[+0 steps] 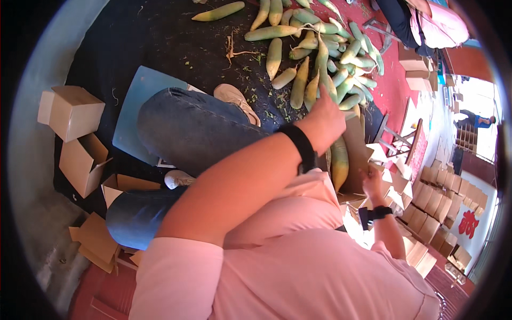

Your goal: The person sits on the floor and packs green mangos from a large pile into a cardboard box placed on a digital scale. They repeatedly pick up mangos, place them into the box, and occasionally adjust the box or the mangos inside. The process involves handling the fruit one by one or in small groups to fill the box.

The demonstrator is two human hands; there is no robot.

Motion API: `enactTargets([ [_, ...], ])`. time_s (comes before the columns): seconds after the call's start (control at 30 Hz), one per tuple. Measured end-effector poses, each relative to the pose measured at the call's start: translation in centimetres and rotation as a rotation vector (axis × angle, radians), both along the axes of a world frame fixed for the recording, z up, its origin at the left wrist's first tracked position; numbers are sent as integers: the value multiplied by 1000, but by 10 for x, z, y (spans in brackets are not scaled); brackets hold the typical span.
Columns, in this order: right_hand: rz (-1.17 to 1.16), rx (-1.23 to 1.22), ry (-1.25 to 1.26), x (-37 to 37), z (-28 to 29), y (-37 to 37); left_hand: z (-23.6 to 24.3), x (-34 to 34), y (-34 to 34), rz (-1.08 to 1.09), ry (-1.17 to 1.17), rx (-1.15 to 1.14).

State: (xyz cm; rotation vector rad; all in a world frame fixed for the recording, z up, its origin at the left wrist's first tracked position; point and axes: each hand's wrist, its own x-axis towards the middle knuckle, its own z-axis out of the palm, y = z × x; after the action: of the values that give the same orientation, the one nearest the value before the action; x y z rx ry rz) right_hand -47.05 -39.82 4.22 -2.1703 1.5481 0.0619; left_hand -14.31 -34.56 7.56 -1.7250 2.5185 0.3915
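Observation:
My left hand [326, 124], with a black band at its wrist, is closed around the lower end of a long green-and-white radish [322, 56]. Most of its fingers are hidden behind the hand. On the right, my right hand [372, 182] grips the edge of an open cardboard box [356, 154] beside my body. Inside that box lies another large radish [339, 165], partly covered by my arm and shirt. Just beyond my left hand spreads a pile of radishes [346, 56] on a black ground sheet.
Several open cardboard boxes [85, 160] stand at the left by the wall. A blue board [140, 114] lies beside my leg. Stacked cartons [437, 197] fill the right background. Another person [437, 24] in pink is at the top right, near a wooden stool [405, 133].

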Motion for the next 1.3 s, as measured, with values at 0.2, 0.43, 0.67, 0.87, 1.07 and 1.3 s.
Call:
enactTargets([
  [0.2,-254,-132,223,-98,-89,45,-22,57,22,245,194,-128],
  [0.43,-244,-74,93,-73,-61,9,-20,130,87,569,374,-363],
  [0.67,-317,-170,-4,-76,-71,11,-28,156,113,773,480,-519],
  [0.87,11,-354,240,-233,-216,40,-25,154,119,835,576,-551],
  [1.07,-10,93,587,-163,-185,31,-22,153,124,884,523,-504],
  [1.3,290,288,844,-151,-135,7,-31,146,112,859,465,-532],
])
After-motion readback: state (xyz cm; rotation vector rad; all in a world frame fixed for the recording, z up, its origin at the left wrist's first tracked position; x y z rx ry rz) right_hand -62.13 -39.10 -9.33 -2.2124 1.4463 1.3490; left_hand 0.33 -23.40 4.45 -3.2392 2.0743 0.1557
